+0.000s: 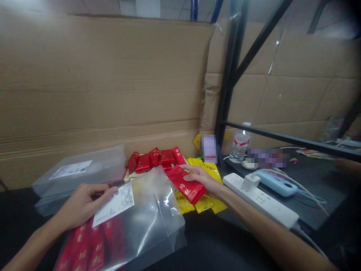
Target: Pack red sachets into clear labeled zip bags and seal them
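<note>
My left hand (88, 203) is closed on the upper edge of a clear plastic bag (152, 214), beside its white label (114, 205). Several red packets (81, 244) show through the bag's lower left part. In my right hand (204, 178) is a red packet (188, 186) with gold print, pinched between thumb and fingers. It is at the bag's right side, above some yellow packets (204, 203). Behind the bag lies a heap of red packets (153, 160). Some of the left fingers are hidden.
More clear labelled bags (104, 162) lie at the back left. A white power strip (270, 203), a light blue device (276, 183) and a water bottle (240, 145) stand on the right. A cardboard wall (107, 75) and a dark metal post (228, 86) bound the table.
</note>
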A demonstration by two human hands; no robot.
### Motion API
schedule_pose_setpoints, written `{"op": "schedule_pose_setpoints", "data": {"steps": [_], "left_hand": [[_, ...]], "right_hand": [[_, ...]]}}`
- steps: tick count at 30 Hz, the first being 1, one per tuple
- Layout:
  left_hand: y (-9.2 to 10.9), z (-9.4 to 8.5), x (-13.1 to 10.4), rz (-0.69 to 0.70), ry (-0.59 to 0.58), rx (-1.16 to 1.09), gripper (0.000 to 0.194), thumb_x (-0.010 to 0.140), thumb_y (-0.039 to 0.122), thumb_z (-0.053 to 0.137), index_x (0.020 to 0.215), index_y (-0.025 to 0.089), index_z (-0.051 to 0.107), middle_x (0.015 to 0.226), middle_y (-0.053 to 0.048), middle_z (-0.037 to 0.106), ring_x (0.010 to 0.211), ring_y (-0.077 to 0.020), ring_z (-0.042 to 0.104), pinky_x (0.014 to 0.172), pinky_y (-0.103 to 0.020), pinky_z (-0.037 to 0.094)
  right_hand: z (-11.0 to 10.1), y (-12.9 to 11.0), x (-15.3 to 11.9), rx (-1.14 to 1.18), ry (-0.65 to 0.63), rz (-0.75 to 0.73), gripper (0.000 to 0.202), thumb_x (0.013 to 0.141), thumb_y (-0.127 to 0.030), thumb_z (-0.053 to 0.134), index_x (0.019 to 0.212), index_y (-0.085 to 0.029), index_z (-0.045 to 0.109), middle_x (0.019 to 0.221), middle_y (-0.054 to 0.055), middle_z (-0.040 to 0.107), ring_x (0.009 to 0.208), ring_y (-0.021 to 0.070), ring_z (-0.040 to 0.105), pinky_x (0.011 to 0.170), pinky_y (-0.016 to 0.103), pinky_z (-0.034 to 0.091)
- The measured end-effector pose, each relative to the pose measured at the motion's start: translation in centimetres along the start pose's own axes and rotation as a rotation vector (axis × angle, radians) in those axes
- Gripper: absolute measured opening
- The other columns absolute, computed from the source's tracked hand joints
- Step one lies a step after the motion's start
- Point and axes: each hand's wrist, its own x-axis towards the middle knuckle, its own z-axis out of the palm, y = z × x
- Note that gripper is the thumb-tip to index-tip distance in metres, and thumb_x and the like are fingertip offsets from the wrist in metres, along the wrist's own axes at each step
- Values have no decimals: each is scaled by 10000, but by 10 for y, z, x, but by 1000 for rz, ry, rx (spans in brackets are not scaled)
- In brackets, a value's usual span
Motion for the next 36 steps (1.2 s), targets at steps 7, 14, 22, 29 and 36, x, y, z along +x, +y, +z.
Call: {"op": "schedule_pose_setpoints", "data": {"steps": [7, 14, 22, 29, 36], "left_hand": [[5, -2, -2, -71, 87, 103, 446, 954, 539, 517, 897, 201, 804, 720, -36, 708, 624, -184, 575, 527, -251, 404], [21, 10, -2, 0, 77, 88, 367, 932, 438, 557, 806, 197, 803, 623, 2, 660, 531, -145, 506, 477, -238, 347], [25, 22, 1, -52, 20, 7, 412, 941, 453, 544, 700, 185, 745, 577, 2, 570, 524, -139, 434, 476, -253, 281], [20, 30, 2, -75, -10, -12, 461, 950, 493, 539, 655, 170, 682, 567, 13, 488, 525, -131, 386, 486, -253, 252], [22, 35, 5, -108, -26, -47, 506, 947, 546, 529, 684, 152, 709, 589, 5, 495, 534, -130, 388, 493, -255, 257]], "right_hand": [[-4, -4, -10, -173, -199, 39, 537, 702, -427, 847, 1145, -154, 717, 719, 10, 697, 486, 95, 545, 476, 199, 395], [26, 7, -17, -448, -111, -151, 536, 843, -444, 760, 1274, -133, 686, 453, -109, 396, 403, 50, 259, 422, 189, 155], [57, 8, -33, -459, -104, -272, 362, 740, -426, 848, 1035, -218, 816, 749, 7, 714, 603, 150, 576, 554, 255, 460], [63, 3, -36, -528, -35, -273, 160, 762, -312, 818, 881, -206, 830, 718, 3, 724, 591, 145, 581, 530, 243, 419], [72, -14, -46, -620, -184, -343, 58, 800, -251, 766, 825, -199, 772, 735, -13, 710, 658, 139, 619, 619, 236, 480]]}}
